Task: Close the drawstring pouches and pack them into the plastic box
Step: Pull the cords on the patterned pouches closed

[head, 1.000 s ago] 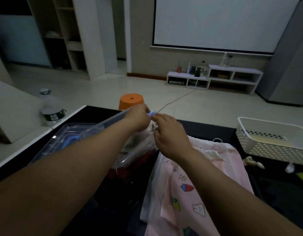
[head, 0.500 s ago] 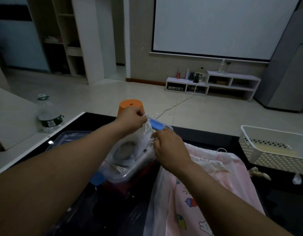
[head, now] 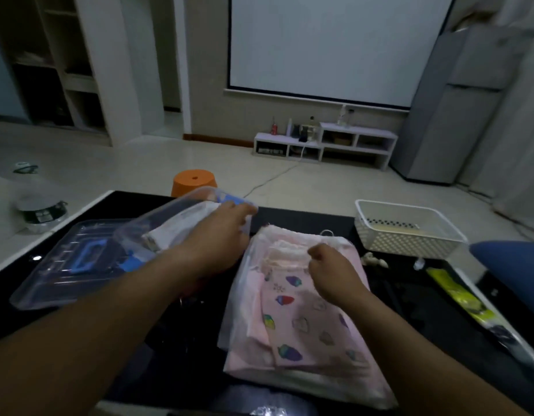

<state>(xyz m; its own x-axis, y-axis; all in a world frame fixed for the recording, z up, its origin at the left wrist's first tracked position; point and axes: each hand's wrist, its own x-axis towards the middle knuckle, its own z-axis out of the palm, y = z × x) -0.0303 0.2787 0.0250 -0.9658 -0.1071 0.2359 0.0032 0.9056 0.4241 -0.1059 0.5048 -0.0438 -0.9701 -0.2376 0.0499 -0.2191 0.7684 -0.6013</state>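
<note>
Head view shows the plastic box (head: 145, 232), which we take as our landmark: it is clear and stands tilted on the black table (head: 409, 310). Far left of the box, a water bottle (head: 39, 205) stands on a pale surface. Just left of the box lies a clear lid (head: 64, 271) with a blue handle, and the box overlaps it. Inside the box we see a white pouch (head: 181, 223). Our left hand (head: 220, 238) lies over the box, with the fingers curled on its far rim near a blue clasp, so it grips the box. Behind the box, an orange stool (head: 195, 183) stands on the floor. Just right of the box lie the pink pouches (head: 250, 334) in a stack. Our right hand (head: 331, 271) has the fingers curled in tight and pinches the gathered mouth of the top pink pouch (head: 301, 307). Farther right of the box stands a white basket (head: 409, 235), and beyond it lies a yellow packet (head: 457, 295).
</note>
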